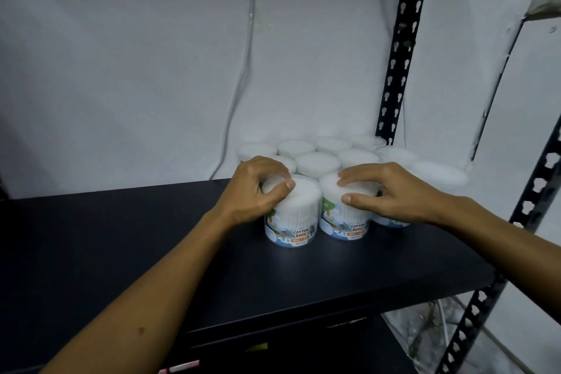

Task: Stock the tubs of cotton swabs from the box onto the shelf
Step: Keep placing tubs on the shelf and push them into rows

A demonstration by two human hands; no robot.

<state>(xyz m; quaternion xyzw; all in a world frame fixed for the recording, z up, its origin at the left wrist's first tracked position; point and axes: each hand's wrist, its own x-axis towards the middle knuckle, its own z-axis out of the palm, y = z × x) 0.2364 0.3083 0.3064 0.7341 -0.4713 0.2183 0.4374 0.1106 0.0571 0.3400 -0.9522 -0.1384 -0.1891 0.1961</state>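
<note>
white-topped tubs (292, 215) stand under both hands (258, 188) on shelf (151, 237).

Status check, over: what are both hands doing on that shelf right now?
Left hand grips front-left tub. Right hand grips front-right tub. Both tubs standing on shelf. Nothing blocking.

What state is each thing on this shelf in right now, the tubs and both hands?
Left hand: grips the front left tub from above.
Right hand: fingers curled over the front right tub.
Front left tub: upright on the shelf, lid on.
Front right tub: upright, lid on, beside the left one.
Tubs behind: upright in rows, lids on.
Shelf: partly stocked, at the right rear.
</note>
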